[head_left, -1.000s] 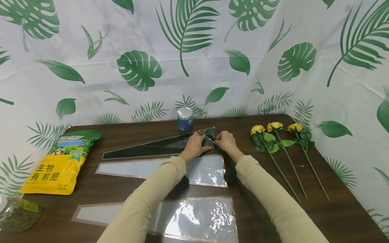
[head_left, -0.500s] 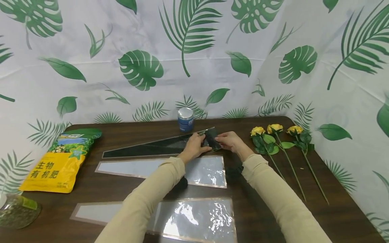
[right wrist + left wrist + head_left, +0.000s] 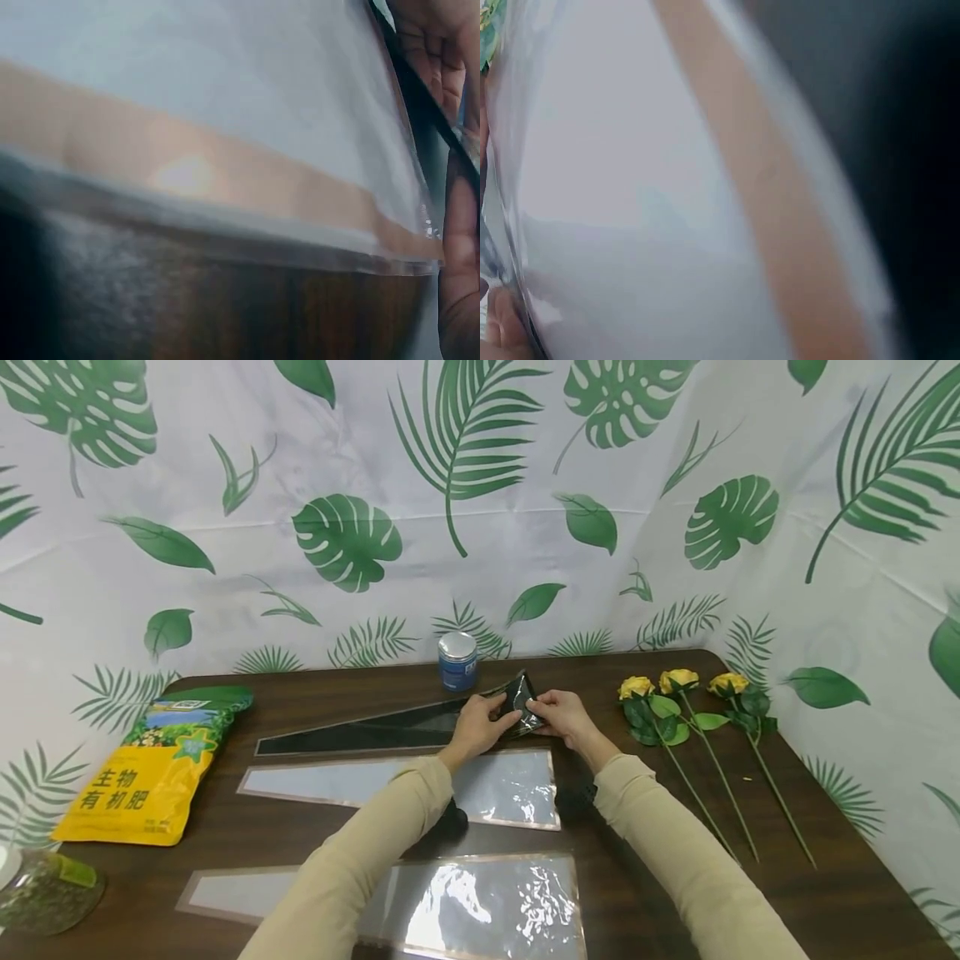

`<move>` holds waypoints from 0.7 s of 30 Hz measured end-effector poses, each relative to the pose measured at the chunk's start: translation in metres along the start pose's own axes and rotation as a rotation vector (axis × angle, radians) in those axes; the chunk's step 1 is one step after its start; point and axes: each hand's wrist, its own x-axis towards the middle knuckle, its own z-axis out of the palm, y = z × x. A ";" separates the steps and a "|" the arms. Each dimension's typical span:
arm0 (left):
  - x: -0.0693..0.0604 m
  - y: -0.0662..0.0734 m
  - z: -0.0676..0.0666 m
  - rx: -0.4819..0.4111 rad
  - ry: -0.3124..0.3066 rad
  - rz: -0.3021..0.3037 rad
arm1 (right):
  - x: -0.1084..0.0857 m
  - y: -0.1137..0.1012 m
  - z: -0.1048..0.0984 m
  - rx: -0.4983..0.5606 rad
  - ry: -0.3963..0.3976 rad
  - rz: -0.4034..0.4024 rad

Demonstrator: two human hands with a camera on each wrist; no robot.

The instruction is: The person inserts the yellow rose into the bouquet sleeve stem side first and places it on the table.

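A black tapered plastic flower sleeve (image 3: 360,732) lies along the back of the table, its wide end to the right, lifted and creased. My left hand (image 3: 477,724) holds it near that end, thumb and forefinger on the film. At the wide end's edge, my right hand (image 3: 564,717) pinches the film between thumb and fingers. Just in front lies a clear sleeve (image 3: 502,785) with a pinkish border, which fills much of both wrist views. Curled fingers (image 3: 461,247) show at the right edge of the right wrist view; whether the sleeve's mouth is parted cannot be seen.
Another clear sleeve (image 3: 480,902) lies nearer the front. A blue tin (image 3: 457,662) stands behind the black one. Three yellow roses (image 3: 678,680) lie at the right. A yellow fertilizer bag (image 3: 142,777) and a jar (image 3: 48,893) are at the left.
My right hand first shifted right along the black sleeve's wide end, then came slightly back left. The end has bent up, its corner now raised and shiny. My left hand stays nearly in place.
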 end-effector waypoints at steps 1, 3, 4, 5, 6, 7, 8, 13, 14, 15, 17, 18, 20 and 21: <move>-0.001 0.001 0.001 -0.031 0.029 -0.007 | -0.001 0.001 0.000 0.011 0.004 -0.011; -0.002 0.004 0.005 -0.086 0.092 -0.021 | -0.003 0.003 0.000 0.027 0.009 -0.029; -0.002 0.005 0.007 -0.103 0.122 -0.029 | -0.004 0.004 0.001 0.041 0.015 -0.034; -0.003 0.006 0.008 -0.122 0.149 -0.042 | -0.006 0.005 0.001 0.046 0.018 -0.040; -0.003 0.008 0.010 -0.137 0.177 -0.055 | -0.006 0.005 0.001 0.054 0.022 -0.043; -0.003 0.009 0.012 -0.142 0.205 -0.058 | -0.007 0.006 0.002 0.061 0.022 -0.045; -0.003 0.010 0.014 -0.143 0.228 -0.058 | -0.008 0.007 0.002 0.067 0.026 -0.044; -0.001 0.013 0.021 -0.177 0.319 -0.097 | -0.012 0.008 0.001 0.105 0.019 -0.040; -0.001 0.012 0.022 -0.193 0.327 -0.112 | -0.012 0.008 0.001 0.110 0.018 -0.034; 0.000 0.012 0.022 -0.207 0.334 -0.125 | -0.013 0.008 0.001 0.118 0.017 -0.023; 0.001 0.009 0.022 -0.231 0.336 -0.145 | -0.014 0.007 -0.001 0.129 0.020 0.004; 0.001 0.008 0.021 -0.244 0.333 -0.151 | -0.014 0.007 -0.001 0.129 0.023 0.019; 0.000 0.007 0.020 -0.272 0.321 -0.160 | -0.015 0.007 -0.003 0.127 0.031 0.046; -0.001 0.006 0.019 -0.280 0.316 -0.157 | -0.016 0.007 -0.003 0.129 0.033 0.057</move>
